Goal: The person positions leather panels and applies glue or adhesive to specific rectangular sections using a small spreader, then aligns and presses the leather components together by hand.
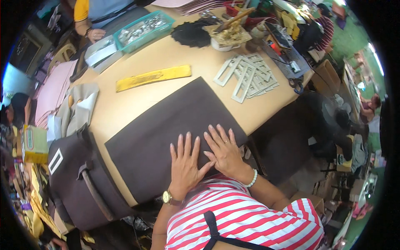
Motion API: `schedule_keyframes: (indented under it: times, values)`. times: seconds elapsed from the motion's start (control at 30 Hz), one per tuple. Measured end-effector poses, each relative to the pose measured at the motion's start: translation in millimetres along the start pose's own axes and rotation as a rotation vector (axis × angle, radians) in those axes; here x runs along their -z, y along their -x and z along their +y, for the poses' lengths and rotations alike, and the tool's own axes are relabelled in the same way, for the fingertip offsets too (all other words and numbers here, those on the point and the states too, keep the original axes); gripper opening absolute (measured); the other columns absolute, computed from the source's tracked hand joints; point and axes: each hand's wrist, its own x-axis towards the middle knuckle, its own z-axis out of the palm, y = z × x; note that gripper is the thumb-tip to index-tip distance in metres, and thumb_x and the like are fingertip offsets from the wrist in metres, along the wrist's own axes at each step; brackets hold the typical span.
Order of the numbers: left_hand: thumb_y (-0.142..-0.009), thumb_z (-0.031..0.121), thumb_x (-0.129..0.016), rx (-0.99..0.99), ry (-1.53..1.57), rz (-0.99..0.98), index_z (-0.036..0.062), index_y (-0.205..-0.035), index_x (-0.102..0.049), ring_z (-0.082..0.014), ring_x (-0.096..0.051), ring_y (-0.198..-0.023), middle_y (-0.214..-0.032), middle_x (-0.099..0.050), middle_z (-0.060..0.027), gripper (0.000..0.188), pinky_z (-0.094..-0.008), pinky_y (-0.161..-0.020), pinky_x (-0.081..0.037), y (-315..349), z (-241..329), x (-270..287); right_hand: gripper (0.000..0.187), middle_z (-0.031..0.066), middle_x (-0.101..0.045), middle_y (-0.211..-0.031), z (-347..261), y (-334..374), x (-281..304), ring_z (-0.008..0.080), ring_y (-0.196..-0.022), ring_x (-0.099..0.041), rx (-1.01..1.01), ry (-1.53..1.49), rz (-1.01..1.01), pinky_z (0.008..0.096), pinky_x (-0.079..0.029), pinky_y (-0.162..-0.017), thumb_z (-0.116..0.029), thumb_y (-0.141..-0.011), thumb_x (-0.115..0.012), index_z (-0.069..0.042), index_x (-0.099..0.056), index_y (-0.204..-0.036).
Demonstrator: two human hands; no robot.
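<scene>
The left hand (186, 166) and the right hand (226, 153) lie flat, fingers spread, on the dark sheet (175, 112), which rests on the table (125, 104). Hands and striped shirt (241, 204) hide part of its near edge; whether the thumbs touch, I cannot tell.

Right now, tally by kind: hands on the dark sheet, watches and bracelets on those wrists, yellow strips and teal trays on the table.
Left hand and right hand: 2
Watch: 1
Bracelet: 1
Yellow strip: 1
Teal tray: 1
Total: 6
</scene>
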Motion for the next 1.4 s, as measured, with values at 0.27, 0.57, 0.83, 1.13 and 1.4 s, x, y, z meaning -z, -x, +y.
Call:
schedule_keyframes:
  times: [0.27, 0.57, 0.83, 1.13, 1.4]
  values:
    - [-0.080, 0.058, -0.056, -0.028, -0.098, -0.120, 0.0103, -0.138, -0.038, -0.0377, -0.020, -0.137, -0.146, -0.027, -0.0201, 0.077, -0.0581, -0.107, -0.014, 4.3, 1.2, -4.0, 0.020, 0.0179, -0.060, -0.091, 92.2, -48.2, 57.3, 0.0346, -0.085, -0.057, -0.144, -0.023, 0.482, 0.0418, -0.044, -0.077, -0.008, -0.082, -0.056, 0.002, -0.061, -0.098]
    - [-0.079, 0.059, -0.056, -0.034, -0.095, -0.135, 0.0119, -0.138, -0.040, -0.0364, -0.020, -0.137, -0.147, -0.026, -0.0192, 0.078, -0.0573, -0.108, -0.013, 7.3, 0.6, -3.0, 0.029, 0.0182, -0.064, -0.094, 184.3, -130.4, 75.8, 0.0355, -0.089, -0.062, -0.484, 0.213, 0.471, 0.0430, -0.050, -0.077, -0.023, -0.083, -0.061, 0.002, -0.062, -0.098]
    - [-0.078, 0.060, -0.056, -0.043, -0.079, -0.105, 0.0126, -0.138, -0.040, -0.0353, -0.020, -0.138, -0.147, -0.027, -0.0188, 0.078, -0.0571, -0.108, -0.012, 8.2, -0.1, -6.0, 0.051, 0.0246, -0.064, -0.101, 193.1, -162.8, 72.0, 0.0382, -0.097, -0.062, -0.840, 0.215, 0.238, 0.0438, -0.050, -0.083, -0.040, -0.076, -0.066, 0.000, -0.060, -0.106]
    - [-0.079, 0.062, -0.053, -0.058, -0.069, -0.085, 0.0131, -0.139, -0.038, -0.0357, -0.019, -0.138, -0.146, -0.027, -0.0185, 0.079, -0.0575, -0.108, -0.011, 8.5, -3.5, -8.8, 0.044, 0.0219, -0.064, -0.100, 201.7, -172.8, 79.3, 0.0367, -0.094, -0.062, -0.652, 0.271, 0.394, 0.0455, -0.049, -0.082, -0.038, -0.079, -0.061, -0.001, -0.061, -0.103]
    - [-0.080, 0.062, -0.052, -0.081, -0.050, -0.063, 0.0109, -0.140, -0.036, -0.0361, -0.020, -0.137, -0.147, -0.026, -0.0194, 0.080, -0.0577, -0.108, -0.015, 8.6, -5.1, -5.7, 0.040, 0.0103, -0.063, -0.100, 70.3, -272.7, -32.9, 0.0257, -0.105, -0.054, 0.220, 0.098, 0.304, 0.0365, -0.044, -0.087, -0.041, -0.082, -0.058, -0.006, -0.061, -0.101]
